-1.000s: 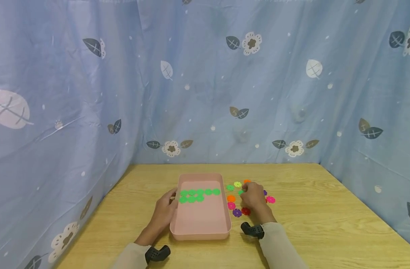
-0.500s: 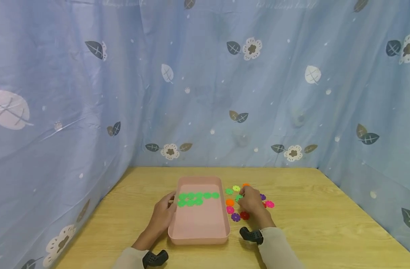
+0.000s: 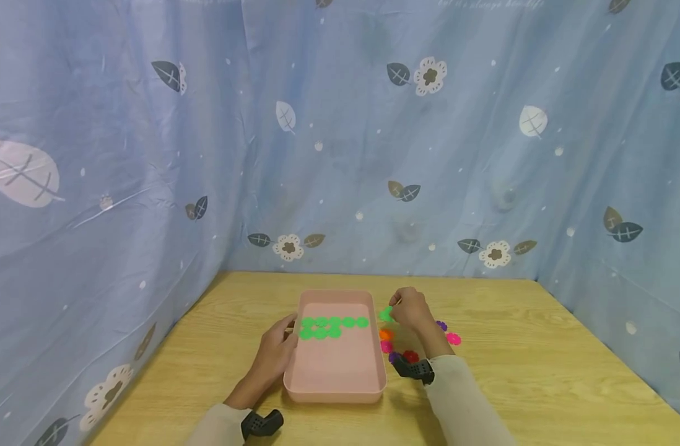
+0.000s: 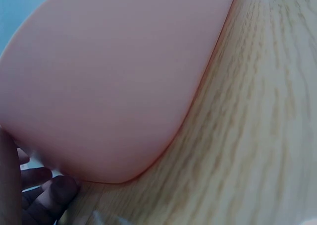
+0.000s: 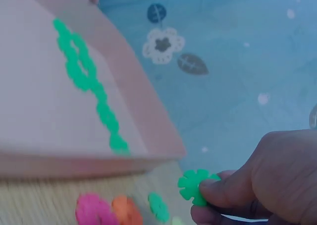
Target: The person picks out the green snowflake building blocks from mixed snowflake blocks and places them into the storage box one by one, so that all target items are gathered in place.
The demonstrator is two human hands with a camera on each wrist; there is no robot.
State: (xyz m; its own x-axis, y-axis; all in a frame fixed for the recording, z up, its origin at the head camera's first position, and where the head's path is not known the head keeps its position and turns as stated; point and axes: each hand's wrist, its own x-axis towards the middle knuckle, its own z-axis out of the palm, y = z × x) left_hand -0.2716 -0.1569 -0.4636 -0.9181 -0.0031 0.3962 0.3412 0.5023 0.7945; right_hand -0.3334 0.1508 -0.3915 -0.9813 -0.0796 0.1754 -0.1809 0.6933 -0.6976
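Observation:
A pink tray (image 3: pixel 334 365) lies on the table, with two rows of green flower-shaped plastic pieces (image 3: pixel 320 333) across its floor. My left hand (image 3: pixel 274 350) holds the tray's left wall; in the left wrist view its curled fingers (image 4: pixel 54 195) meet the wall's outside. Right of the tray, my right hand (image 3: pixel 412 311) pinches a green flower-shaped piece (image 5: pixel 190 185) between thumb and fingers, above the table. Below it in the right wrist view lie another green piece (image 5: pixel 158 206), an orange piece (image 5: pixel 126 210) and a pink piece (image 5: pixel 94 210).
Purple (image 3: pixel 441 325), pink (image 3: pixel 454 339) and red (image 3: pixel 410 356) pieces lie on the wooden table (image 3: pixel 518 371) around my right forearm. A blue patterned curtain (image 3: pixel 345 136) surrounds the table's back and sides.
My right hand has picked up a green piece from among the loose ones and moved up and slightly left with it. The left hand stays at the tray.

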